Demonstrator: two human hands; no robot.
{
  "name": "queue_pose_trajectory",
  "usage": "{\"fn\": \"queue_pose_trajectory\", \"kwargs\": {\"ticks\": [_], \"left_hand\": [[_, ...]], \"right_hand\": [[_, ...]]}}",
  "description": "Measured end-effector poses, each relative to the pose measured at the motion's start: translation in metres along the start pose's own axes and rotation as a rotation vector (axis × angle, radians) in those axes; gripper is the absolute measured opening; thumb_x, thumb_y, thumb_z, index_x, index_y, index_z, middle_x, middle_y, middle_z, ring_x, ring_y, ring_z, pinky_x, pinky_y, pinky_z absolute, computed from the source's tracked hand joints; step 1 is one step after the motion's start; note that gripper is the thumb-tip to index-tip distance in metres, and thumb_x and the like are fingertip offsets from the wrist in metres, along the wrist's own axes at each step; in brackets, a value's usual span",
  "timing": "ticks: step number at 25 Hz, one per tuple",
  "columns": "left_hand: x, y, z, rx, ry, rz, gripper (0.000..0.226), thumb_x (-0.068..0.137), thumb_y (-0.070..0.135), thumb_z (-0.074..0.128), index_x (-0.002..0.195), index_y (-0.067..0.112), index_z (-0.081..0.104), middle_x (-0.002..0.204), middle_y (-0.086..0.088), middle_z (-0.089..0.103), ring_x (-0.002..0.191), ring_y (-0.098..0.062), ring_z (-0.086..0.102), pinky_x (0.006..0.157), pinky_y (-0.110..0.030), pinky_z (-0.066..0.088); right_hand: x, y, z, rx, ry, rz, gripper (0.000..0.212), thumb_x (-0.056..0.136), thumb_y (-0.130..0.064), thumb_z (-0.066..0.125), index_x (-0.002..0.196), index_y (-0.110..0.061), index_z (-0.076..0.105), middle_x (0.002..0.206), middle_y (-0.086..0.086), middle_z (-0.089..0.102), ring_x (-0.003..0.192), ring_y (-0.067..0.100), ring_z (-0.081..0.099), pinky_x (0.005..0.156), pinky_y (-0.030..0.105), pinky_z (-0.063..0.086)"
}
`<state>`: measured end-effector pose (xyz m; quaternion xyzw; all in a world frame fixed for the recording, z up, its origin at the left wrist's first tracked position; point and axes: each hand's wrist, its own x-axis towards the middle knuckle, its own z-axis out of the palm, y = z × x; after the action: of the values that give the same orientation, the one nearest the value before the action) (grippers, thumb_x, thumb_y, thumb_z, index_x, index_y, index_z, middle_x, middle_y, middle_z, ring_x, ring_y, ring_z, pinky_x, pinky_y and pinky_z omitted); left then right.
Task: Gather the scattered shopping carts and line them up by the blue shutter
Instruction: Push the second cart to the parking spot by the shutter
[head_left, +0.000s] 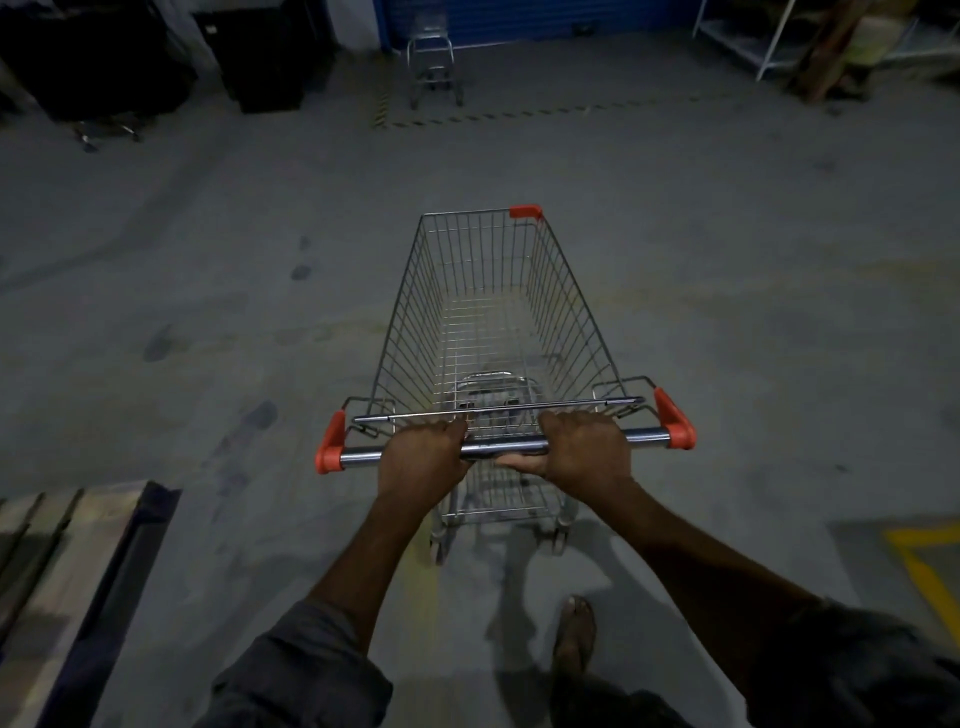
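A wire shopping cart (571, 291) with red corner caps stands on the concrete floor right in front of me, its empty basket pointing toward the far wall. My left hand (423, 454) and my right hand (584, 447) are both closed around its chrome handle bar (644, 436), close together near the middle. A second shopping cart (434, 62) stands far ahead, against the blue shutter (519, 21) at the top of the view.
Black bins and dark equipment (260, 62) fill the back left. White metal shelving (748, 41) and wooden boards stand at the back right. A wooden pallet stack (67, 561) lies at my near left. Yellow floor marking (924, 566) runs along the near right. My foot (574, 631) shows below the cart.
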<state>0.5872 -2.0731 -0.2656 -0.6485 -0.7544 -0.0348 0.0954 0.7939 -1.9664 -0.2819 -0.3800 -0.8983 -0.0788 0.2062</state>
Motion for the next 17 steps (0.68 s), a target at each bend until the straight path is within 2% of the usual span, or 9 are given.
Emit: {"fn": "queue_pose_trajectory", "kwargs": {"ticks": [4, 6, 10, 13, 15, 17], "left_hand": [[0.066, 0.001, 0.024, -0.002, 0.048, 0.037, 0.032, 0.058, 0.03, 0.087, 0.081, 0.022, 0.067, 0.067, -0.001, 0.067, 0.053, -0.028, 0.064, 0.05, -0.03, 0.048], [0.102, 0.004, 0.035, 0.01, 0.062, 0.037, 0.03, 0.06, 0.029, 0.085, 0.082, 0.022, 0.066, 0.067, -0.001, 0.066, 0.054, -0.027, 0.064, 0.051, -0.031, 0.047], [0.18, 0.018, 0.044, -0.022, 0.048, -0.003, 0.027, 0.064, 0.039, 0.082, 0.077, 0.022, 0.064, 0.065, -0.001, 0.066, 0.054, -0.028, 0.065, 0.052, -0.031, 0.048], [0.245, 0.026, 0.047, -0.008, -0.001, -0.064, 0.043, 0.071, 0.063, 0.074, 0.073, 0.021, 0.066, 0.06, -0.001, 0.067, 0.051, -0.026, 0.066, 0.05, -0.028, 0.048], [0.287, 0.031, 0.049, 0.032, -0.049, -0.089, 0.054, 0.078, 0.074, 0.061, 0.078, 0.021, 0.07, 0.064, -0.002, 0.07, 0.058, -0.027, 0.069, 0.055, -0.03, 0.051], [0.334, 0.032, 0.052, 0.038, -0.124, -0.085, 0.06, 0.082, 0.076, 0.052, 0.086, 0.019, 0.074, 0.078, -0.004, 0.074, 0.073, -0.028, 0.073, 0.066, -0.033, 0.054]], "right_hand": [[0.041, 0.039, 0.036, -0.006, 0.203, -0.008, 0.076, 0.077, -0.092, 0.05, 0.071, -0.018, 0.062, 0.062, 0.004, 0.062, 0.055, 0.025, 0.061, 0.054, 0.034, 0.05], [0.067, 0.063, 0.049, 0.006, 0.23, -0.011, 0.074, 0.077, -0.091, 0.051, 0.07, -0.018, 0.062, 0.063, 0.003, 0.062, 0.056, 0.025, 0.06, 0.054, 0.034, 0.049], [0.122, 0.118, 0.065, 0.003, 0.068, 0.013, 0.079, 0.077, -0.094, 0.045, 0.076, -0.017, 0.067, 0.065, 0.005, 0.066, 0.058, 0.026, 0.063, 0.056, 0.034, 0.051], [0.169, 0.158, 0.072, -0.027, -0.091, 0.037, 0.087, 0.075, -0.097, 0.038, 0.084, -0.018, 0.07, 0.067, 0.005, 0.069, 0.059, 0.025, 0.066, 0.058, 0.033, 0.053], [0.203, 0.18, 0.078, -0.047, -0.163, 0.046, 0.09, 0.073, -0.1, 0.031, 0.085, -0.02, 0.07, 0.067, 0.003, 0.069, 0.059, 0.023, 0.066, 0.059, 0.031, 0.051], [0.237, 0.202, 0.088, -0.062, -0.235, 0.073, 0.094, 0.071, -0.103, 0.021, 0.086, -0.023, 0.068, 0.066, 0.0, 0.067, 0.06, 0.02, 0.064, 0.06, 0.03, 0.047]]}}
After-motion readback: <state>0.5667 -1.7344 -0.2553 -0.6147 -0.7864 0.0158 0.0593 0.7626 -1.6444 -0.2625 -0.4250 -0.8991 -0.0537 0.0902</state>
